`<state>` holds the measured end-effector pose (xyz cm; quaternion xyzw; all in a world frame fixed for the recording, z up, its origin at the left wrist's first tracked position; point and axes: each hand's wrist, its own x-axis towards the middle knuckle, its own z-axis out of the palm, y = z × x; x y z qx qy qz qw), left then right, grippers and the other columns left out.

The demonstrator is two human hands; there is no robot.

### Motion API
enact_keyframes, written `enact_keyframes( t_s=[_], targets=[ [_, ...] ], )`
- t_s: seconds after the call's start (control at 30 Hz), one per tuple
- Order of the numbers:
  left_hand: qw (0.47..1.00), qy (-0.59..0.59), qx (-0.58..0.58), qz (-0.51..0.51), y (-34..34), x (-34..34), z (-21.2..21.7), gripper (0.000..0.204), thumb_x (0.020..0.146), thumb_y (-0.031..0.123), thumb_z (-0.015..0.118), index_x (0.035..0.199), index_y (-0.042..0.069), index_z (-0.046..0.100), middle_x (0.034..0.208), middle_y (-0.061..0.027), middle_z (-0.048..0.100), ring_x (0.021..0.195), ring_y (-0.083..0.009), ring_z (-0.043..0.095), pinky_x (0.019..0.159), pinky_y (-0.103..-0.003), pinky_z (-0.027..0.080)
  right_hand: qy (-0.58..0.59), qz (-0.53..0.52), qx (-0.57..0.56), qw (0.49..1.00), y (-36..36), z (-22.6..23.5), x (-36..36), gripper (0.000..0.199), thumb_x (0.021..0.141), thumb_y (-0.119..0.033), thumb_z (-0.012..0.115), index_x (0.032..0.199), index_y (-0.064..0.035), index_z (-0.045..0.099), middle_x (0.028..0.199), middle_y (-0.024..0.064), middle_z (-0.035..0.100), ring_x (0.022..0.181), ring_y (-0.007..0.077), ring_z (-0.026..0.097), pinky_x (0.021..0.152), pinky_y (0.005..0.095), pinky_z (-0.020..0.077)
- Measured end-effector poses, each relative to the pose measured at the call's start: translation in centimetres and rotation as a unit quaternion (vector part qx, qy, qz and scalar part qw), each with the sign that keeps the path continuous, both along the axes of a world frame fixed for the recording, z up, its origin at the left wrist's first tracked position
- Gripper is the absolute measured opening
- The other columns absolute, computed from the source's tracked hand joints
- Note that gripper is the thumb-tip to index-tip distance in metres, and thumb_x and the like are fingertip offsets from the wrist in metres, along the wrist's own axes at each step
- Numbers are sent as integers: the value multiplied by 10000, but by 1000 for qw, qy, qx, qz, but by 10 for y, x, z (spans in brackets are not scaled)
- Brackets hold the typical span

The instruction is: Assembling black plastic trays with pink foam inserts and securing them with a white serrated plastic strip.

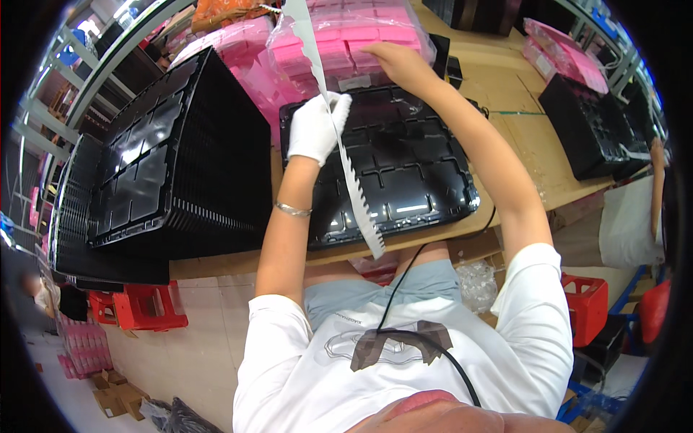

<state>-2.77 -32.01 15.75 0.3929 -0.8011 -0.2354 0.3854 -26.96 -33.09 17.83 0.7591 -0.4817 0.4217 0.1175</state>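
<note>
My left hand (315,128) wears a white glove and is closed on a long white strip with a serrated edge (354,184), which runs from above the bag down past the table's front edge. My right hand (399,61) is bare and rests its fingers on a clear plastic bag of pink items (339,40) at the far side of the table. Between the two hands lies a black compartment tray (404,173), flat on the wooden table (505,94). A metal bangle circles my left wrist.
A tall stack of black trays (180,166) stands to the left, with lower stacks beside it. More pink packets (563,58) and another black tray stack (592,126) sit at the right. Red crates (148,307) stand on the floor below.
</note>
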Motion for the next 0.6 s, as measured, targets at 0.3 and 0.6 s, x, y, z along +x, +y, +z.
enact_keyframes(
  t_s=[0.3,0.6],
  targets=[
    [987,83,137,-19,-65,-14,10,326,936,318,644,1003,4,702,832,-46,718,636,-59,593,616,-222,484,207,-58,163,963,-126,32,-44,277,777,-247,742,970,-57,689,969,131,671,927,328,641,811,428,514],
    [989,-44,-132,-45,-105,-56,26,291,876,306,683,1011,49,701,1019,-132,704,917,-306,669,826,-367,524,77,-50,371,924,-137,72,-56,283,785,-282,747,973,-71,765,909,111,749,783,248,709,713,360,540]
  ],
)
